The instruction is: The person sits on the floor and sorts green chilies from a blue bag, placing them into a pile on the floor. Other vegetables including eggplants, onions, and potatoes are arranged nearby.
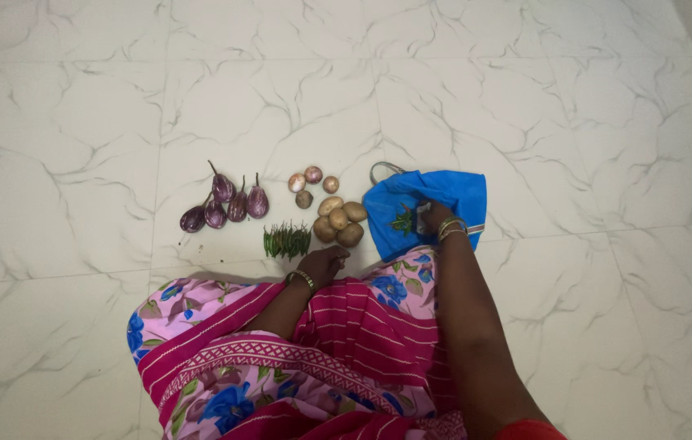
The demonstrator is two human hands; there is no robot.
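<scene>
While the right hand [434, 217] is reaching into the crumpled blue cloth bag [460, 195] lying on the white marbled floor tiles [77, 122], its fingers are curling around a small sprig of green leafy stalks [404, 220], which is sitting at the bag's mouth, just left of the fingertips and touching them; looks like a grip, though the hold itself is partly hidden. Sprig's long axis is running roughly toward the person, slightly tilted. Left hand [326, 262] is resting low near the floral pink lap cloth [224, 358], fingers loosely curled, gripping nothing that I can see, sitting just beside the heap of thin green chillies [286, 239]. Right hand is clearly the nearer one to the bag; left is well apart from it. Between the two: a cluster of pale brown potatoes [339, 221], with small round reddish onions [312, 182] behind them. Further left, purple striped brinjals [225, 204] are lying in a loose row, stems pointing away from the person
</scene>
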